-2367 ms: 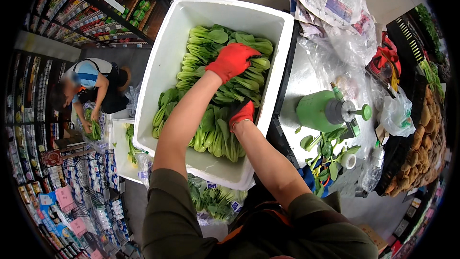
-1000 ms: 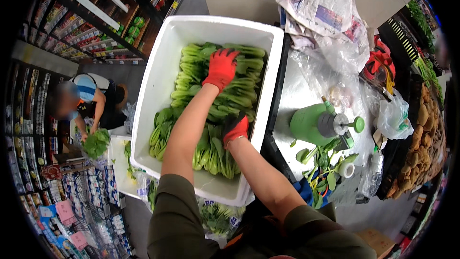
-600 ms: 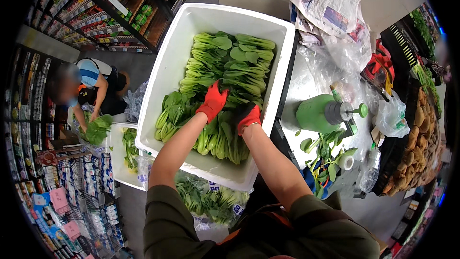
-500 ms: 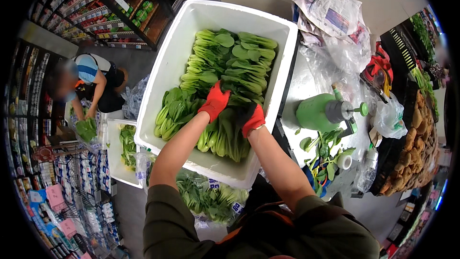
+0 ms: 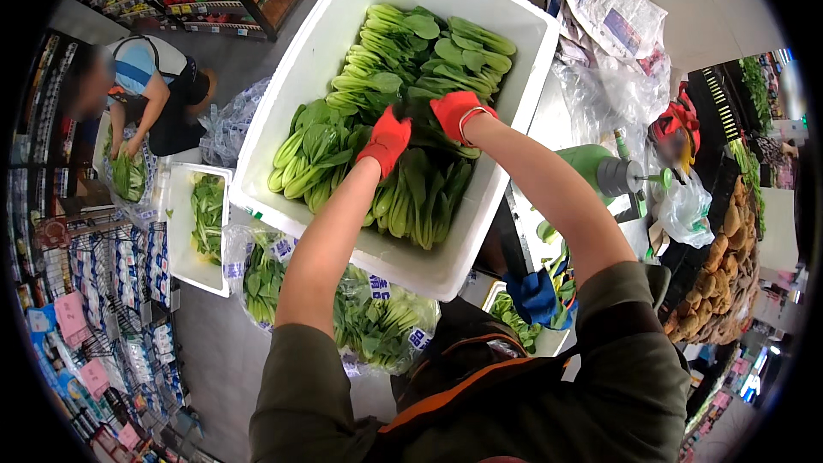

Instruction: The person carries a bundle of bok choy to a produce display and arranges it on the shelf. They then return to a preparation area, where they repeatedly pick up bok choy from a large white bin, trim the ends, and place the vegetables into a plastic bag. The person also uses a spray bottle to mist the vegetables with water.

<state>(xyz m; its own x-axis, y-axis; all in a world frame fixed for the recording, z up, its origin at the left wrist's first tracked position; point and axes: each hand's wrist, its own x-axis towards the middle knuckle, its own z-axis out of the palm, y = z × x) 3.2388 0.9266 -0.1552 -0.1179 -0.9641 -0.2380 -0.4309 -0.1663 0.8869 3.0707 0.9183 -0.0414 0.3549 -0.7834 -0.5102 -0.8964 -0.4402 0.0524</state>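
Note:
A white foam box [image 5: 411, 264] in front of me holds bok choy [image 5: 424, 197] laid in rows, pale stalks outward and dark leaves toward the middle. Both my hands wear red gloves with black parts and are among the leaves at the middle of the box. My left hand [image 5: 387, 139] is curled around bok choy leaves, its fingertips partly hidden. Just to its right, my right hand [image 5: 459, 114] has its fingers bent down over leaves, gripping bok choy between the two rows. A bracelet rings my right wrist.
On the metal table at right are a green spray bottle [image 5: 591, 167], newspaper [image 5: 613, 17] and plastic bags [image 5: 686, 210]. Bagged greens [image 5: 377, 317] lie below the box. At left, a person [image 5: 150, 77] handles greens beside a smaller white box [image 5: 184, 261]. Shelves stand beyond.
My right hand has moved up and inward from the box's right side toward the middle. My left hand has shifted slightly down in the box. The view has shifted, and the person at left has bent lower.

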